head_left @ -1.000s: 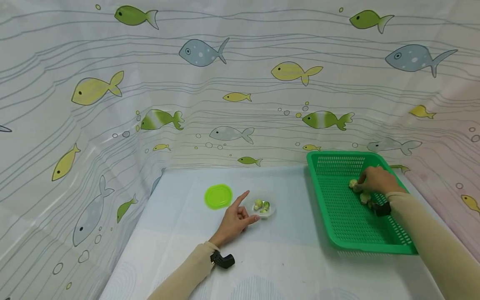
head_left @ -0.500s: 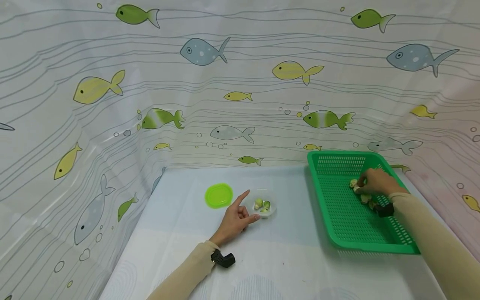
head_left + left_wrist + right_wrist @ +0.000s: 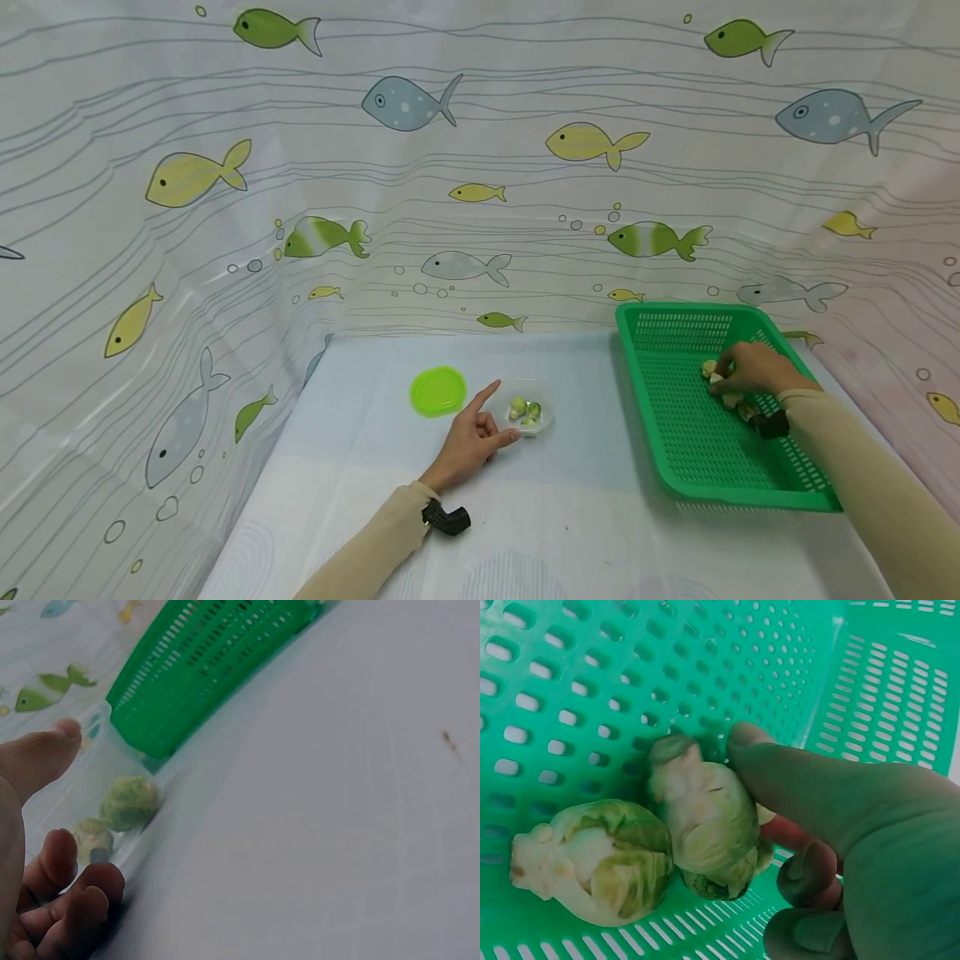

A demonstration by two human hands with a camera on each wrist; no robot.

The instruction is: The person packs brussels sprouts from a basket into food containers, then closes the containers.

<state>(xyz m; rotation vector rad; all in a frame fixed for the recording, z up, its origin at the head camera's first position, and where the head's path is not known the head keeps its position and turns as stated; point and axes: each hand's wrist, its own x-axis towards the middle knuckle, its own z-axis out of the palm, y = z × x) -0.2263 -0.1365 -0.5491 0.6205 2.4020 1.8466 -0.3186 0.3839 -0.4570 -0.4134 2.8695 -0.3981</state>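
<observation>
Inside the green plastic basket (image 3: 750, 497), the right hand (image 3: 759, 367) pinched a Brussels sprout (image 3: 709, 817), its grip clamped with the thumb against one side. In the right wrist view the sprout's long axis ran slantwise, cut stem to the upper left, rounded end to the lower right. A neighbouring sprout (image 3: 600, 862) lay just beside, stem pointing left. The left hand (image 3: 465, 447) was at the clear container (image 3: 528, 389), thumb and index finger apart.
</observation>
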